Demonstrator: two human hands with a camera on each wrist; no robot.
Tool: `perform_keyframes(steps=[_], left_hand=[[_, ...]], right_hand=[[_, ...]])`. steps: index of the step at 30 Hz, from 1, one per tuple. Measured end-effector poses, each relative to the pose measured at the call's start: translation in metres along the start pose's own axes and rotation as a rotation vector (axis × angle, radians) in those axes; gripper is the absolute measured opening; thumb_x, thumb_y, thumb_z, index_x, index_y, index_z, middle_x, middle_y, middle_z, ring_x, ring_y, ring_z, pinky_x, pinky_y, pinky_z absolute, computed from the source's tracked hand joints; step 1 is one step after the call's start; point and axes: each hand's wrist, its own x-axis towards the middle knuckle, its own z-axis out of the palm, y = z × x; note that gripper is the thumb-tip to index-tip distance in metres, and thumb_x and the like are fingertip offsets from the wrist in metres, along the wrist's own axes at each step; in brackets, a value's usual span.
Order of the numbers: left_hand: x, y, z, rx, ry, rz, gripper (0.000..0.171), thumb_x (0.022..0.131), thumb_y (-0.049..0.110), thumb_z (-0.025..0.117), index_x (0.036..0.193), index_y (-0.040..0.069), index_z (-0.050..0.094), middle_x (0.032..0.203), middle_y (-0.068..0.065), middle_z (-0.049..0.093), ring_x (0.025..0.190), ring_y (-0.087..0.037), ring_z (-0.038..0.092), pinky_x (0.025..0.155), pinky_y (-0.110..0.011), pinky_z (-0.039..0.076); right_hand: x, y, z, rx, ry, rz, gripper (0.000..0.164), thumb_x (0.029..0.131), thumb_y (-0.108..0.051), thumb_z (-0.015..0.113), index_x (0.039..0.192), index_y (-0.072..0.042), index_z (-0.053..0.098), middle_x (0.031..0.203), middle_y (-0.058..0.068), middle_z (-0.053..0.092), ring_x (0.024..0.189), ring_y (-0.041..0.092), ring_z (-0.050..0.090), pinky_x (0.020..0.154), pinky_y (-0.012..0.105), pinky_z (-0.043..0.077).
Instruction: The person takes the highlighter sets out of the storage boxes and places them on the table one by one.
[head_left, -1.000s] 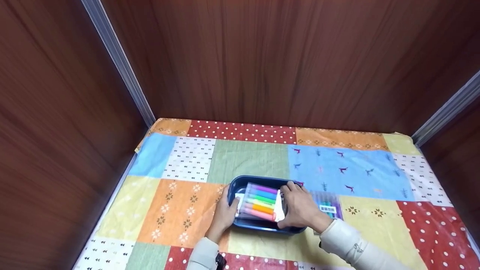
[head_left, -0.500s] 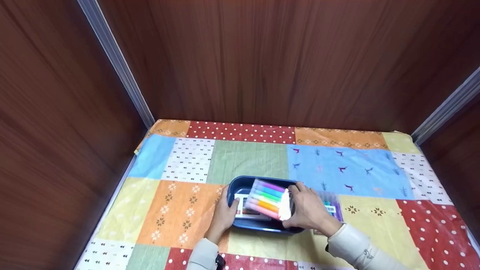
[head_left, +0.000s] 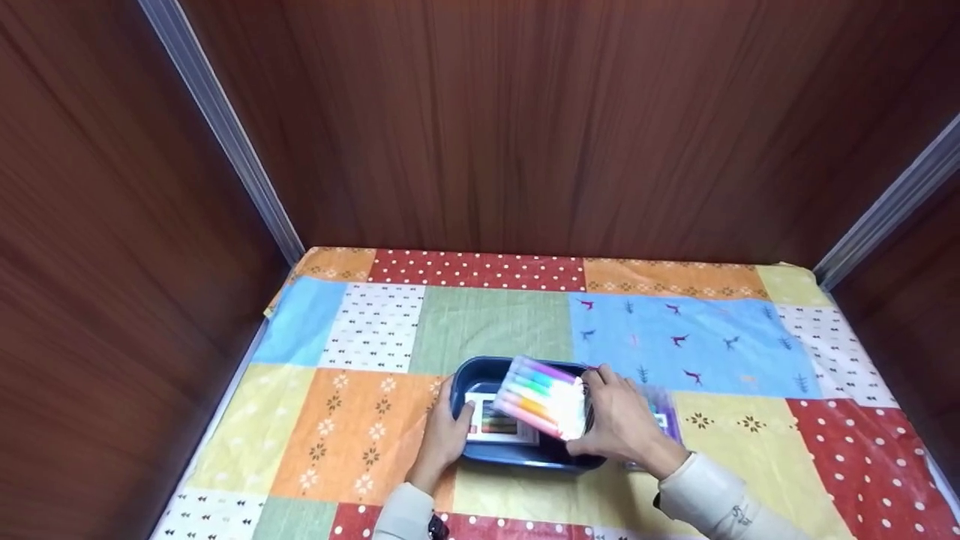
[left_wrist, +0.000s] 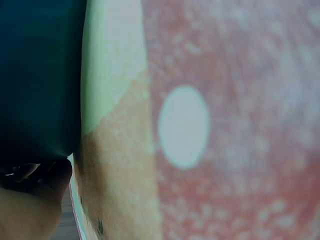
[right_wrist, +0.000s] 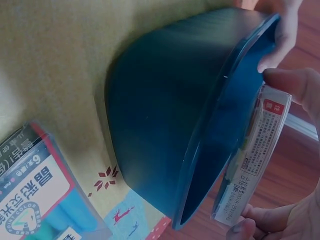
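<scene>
A dark blue plastic basin (head_left: 517, 459) stands on the patchwork cloth. My left hand (head_left: 441, 435) grips its left rim, thumb inside and fingers along the outer wall. With fingertips and thumb at opposite corners, my right hand (head_left: 621, 416) pinches the right end of a clear pack of coloured markers (head_left: 536, 396). That pack is tilted over the basin; the right wrist view shows its printed end panel (right_wrist: 255, 155). Inside the basin lies a white box (head_left: 499, 427) with a picture of coloured sticks, partly covered by the pack.
Just right of the basin, a second clear marker pack (head_left: 666, 420) lies on the cloth, partly behind my right hand; its printed label (right_wrist: 30, 200) shows in the right wrist view. Brown wood-grain panels (head_left: 510, 127) stand behind and on both sides of the cloth-covered table (head_left: 495, 322).
The right hand has lifted and tilted the marker pack, shifting it slightly right, uncovering more of the white box beneath. The left hand has kept its hold on the basin.
</scene>
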Motion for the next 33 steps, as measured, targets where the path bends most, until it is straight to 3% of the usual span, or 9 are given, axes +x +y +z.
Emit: perform_keyframes(steps=[6, 12, 23, 33], left_hand=[[0.001, 0.0, 0.0, -0.009, -0.005, 0.024, 0.05, 0.091, 0.013, 0.054, 0.137, 0.01, 0.037, 0.132, -0.014, 0.047, 0.121, -0.028, 0.042, 0.101, -0.046, 0.032], [0.001, 0.0, -0.002, -0.012, 0.0, 0.004, 0.05, 0.091, 0.015, 0.053, 0.138, 0.012, 0.035, 0.134, -0.014, 0.045, 0.123, -0.029, 0.04, 0.101, -0.047, 0.031], [0.002, 0.0, 0.001, -0.019, -0.015, -0.006, 0.051, 0.092, 0.015, 0.053, 0.139, 0.012, 0.035, 0.135, -0.014, 0.044, 0.124, -0.031, 0.038, 0.102, -0.048, 0.029], [0.001, -0.001, 0.0, -0.019, 0.011, 0.016, 0.05, 0.09, 0.016, 0.055, 0.137, 0.011, 0.037, 0.132, -0.014, 0.047, 0.121, -0.031, 0.041, 0.101, -0.048, 0.031]], right_hand=[[-0.007, 0.001, -0.003, -0.011, 0.019, 0.034, 0.099, 0.032, -0.055, 0.08, 0.111, 0.0, 0.056, 0.091, 0.004, 0.046, 0.071, 0.02, 0.046, 0.065, 0.037, 0.042], [-0.011, 0.003, -0.008, -0.014, 0.034, 0.053, 0.104, 0.033, -0.061, 0.079, 0.114, 0.0, 0.056, 0.089, 0.003, 0.046, 0.07, 0.02, 0.045, 0.064, 0.036, 0.04], [-0.021, 0.012, -0.018, 0.051, 0.094, 0.156, 0.092, 0.036, -0.051, 0.08, 0.108, 0.001, 0.057, 0.088, 0.005, 0.046, 0.066, 0.02, 0.043, 0.065, 0.037, 0.039], [-0.028, 0.019, -0.022, 0.039, 0.156, 0.222, 0.093, 0.037, -0.052, 0.081, 0.108, 0.001, 0.056, 0.094, 0.01, 0.049, 0.074, 0.025, 0.045, 0.068, 0.038, 0.033]])
